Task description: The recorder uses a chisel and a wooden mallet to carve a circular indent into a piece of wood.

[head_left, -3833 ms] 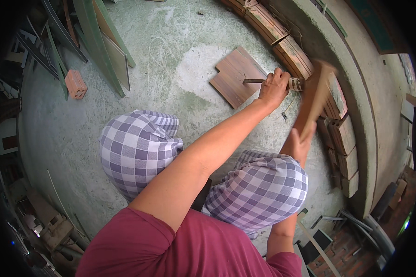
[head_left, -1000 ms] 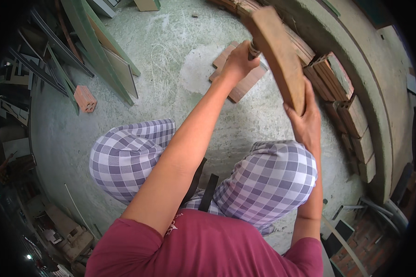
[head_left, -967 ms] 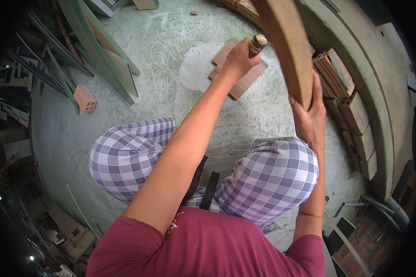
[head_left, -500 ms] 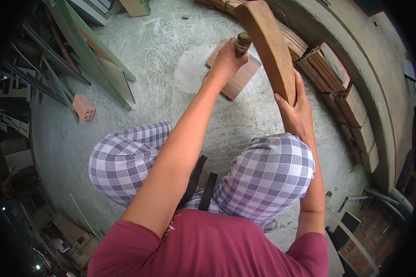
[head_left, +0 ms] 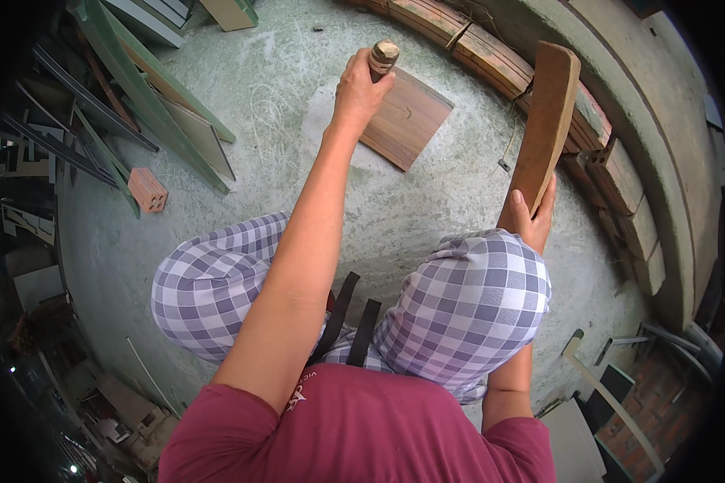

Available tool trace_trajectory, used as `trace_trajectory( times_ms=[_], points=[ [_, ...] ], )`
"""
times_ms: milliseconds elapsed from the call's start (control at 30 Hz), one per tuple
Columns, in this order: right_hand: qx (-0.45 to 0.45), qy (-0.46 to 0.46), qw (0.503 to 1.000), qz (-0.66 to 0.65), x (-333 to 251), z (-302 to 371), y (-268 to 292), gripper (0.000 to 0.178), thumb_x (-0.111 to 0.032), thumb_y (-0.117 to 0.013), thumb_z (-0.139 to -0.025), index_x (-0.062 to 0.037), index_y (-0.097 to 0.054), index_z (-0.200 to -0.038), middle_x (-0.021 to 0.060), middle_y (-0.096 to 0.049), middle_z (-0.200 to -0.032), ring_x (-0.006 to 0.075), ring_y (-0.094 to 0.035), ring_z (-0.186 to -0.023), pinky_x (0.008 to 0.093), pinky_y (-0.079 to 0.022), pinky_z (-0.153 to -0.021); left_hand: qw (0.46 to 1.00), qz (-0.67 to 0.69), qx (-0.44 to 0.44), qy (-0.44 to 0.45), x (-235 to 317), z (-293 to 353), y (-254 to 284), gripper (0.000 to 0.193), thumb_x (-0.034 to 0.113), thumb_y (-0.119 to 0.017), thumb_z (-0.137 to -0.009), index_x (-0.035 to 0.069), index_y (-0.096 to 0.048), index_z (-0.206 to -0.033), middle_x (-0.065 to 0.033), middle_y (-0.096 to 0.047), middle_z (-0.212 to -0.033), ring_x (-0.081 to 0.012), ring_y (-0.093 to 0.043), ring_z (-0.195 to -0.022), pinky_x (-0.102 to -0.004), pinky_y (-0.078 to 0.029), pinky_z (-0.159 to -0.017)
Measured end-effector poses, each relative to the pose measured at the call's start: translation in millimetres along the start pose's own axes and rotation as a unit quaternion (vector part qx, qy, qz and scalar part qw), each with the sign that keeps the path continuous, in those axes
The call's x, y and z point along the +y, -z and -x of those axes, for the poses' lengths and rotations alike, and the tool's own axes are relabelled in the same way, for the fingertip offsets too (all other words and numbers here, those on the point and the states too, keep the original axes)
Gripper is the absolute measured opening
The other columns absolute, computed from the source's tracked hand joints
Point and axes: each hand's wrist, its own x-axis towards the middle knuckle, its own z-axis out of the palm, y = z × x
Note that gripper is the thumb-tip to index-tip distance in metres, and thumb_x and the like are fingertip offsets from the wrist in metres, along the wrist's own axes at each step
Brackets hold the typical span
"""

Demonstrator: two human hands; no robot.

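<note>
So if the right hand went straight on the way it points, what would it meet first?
Beyond the curved wooden block that the right hand grips, probably the row of bricks; depth is unclear, so it might pass above them.

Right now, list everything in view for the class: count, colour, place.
Tool handle: 1, brown, upper centre
Wooden bat: 1, brown, right of centre
Flat board: 1, brown, upper centre
Loose brick: 1, orange, left floor
Curved ledge: 1, grey, right
Stacked bricks: several, orange, beside ledge
Leaning panels: several, green-edged, upper left
Thin strip: 1, cream, lower right
Floor: 1, grey, beneath
Rim clutter: uncountable, mixed, left and right edges
Straps: 2, black, centre
Checked trousers: 1 pair, grey-white, centre
Shirt: 1, maroon, bottom
Left fingers: one hand, around tool handle
Right fingers: one hand, around wooden bat
</note>
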Motion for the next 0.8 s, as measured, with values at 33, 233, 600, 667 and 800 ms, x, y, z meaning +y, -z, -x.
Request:
trace_trajectory(
  times_ms=[33, 233, 600, 667, 800],
  points=[
    [0.002, -0.004, 1.0, 0.0, 2.1, 0.6, -0.3, 0.08, -0.031, -0.066, -0.077, -0.0067, -0.028, -0.143, 0.0236, -0.046, -0.129, 0.0319, -0.047, -0.119, 0.0402, -0.035, -0.1, 0.999, -0.001, -0.03, 0.034, -3.5, 1.2, 1.1, 0.036, 0.018, -0.066, -0.077, 0.003, -0.051, -0.107, -0.0165, -0.058, -0.105, -0.0355, -0.058, -0.098, -0.0444, -0.046, -0.084],
    [-0.007, -0.01, 1.0, 0.008, -2.3, 2.9, -3.9, 0.079, -0.03, -0.065, -0.077, -0.0082, -0.028, -0.143, 0.0233, -0.047, -0.128, 0.0318, -0.048, -0.118, 0.0399, -0.036, -0.099, 0.998, -0.03, -0.024, 0.052, -13.0, 6.0, -5.3, 0.039, 0.024, -0.068, -0.075, 0.001, -0.052, -0.102, -0.0195, -0.062, -0.097, -0.0361, -0.06, -0.092, -0.041, -0.047, -0.08],
    [0.005, -0.035, 0.999, 0.019, -12.8, 5.5, -1.1, 0.079, -0.03, -0.065, -0.076, -0.0073, -0.028, -0.143, 0.0226, -0.048, -0.127, 0.0303, -0.049, -0.116, 0.0385, -0.039, -0.097, 0.994, -0.026, -0.037, 0.103, -27.0, 3.3, 9.3, 0.038, 0.019, -0.068, -0.076, 0.001, -0.05, -0.104, -0.0198, -0.059, -0.101, -0.0377, -0.058, -0.096, -0.0452, -0.046, -0.083],
    [0.007, -0.04, 0.999, 0.011, -11.7, 5.5, -0.6, 0.079, -0.03, -0.065, -0.076, -0.0069, -0.028, -0.142, 0.0223, -0.048, -0.127, 0.0298, -0.05, -0.116, 0.0382, -0.039, -0.096, 0.993, -0.029, -0.04, 0.106, -28.2, 7.2, 5.0, 0.037, 0.019, -0.068, -0.076, 0.002, -0.05, -0.104, -0.0197, -0.059, -0.101, -0.0377, -0.058, -0.096, -0.045, -0.046, -0.083],
    [0.015, -0.022, 1.0, -0.003, -3.0, 3.1, 0.8, 0.079, -0.028, -0.065, -0.076, -0.0057, -0.029, -0.142, 0.0215, -0.049, -0.126, 0.0293, -0.049, -0.115, 0.0381, -0.038, -0.097, 0.989, -0.055, -0.073, 0.116, -24.5, 10.9, 1.1, 0.038, 0.02, -0.067, -0.076, 0.002, -0.05, -0.105, -0.0196, -0.059, -0.103, -0.0365, -0.058, -0.098, -0.0444, -0.046, -0.085]
  ],
)
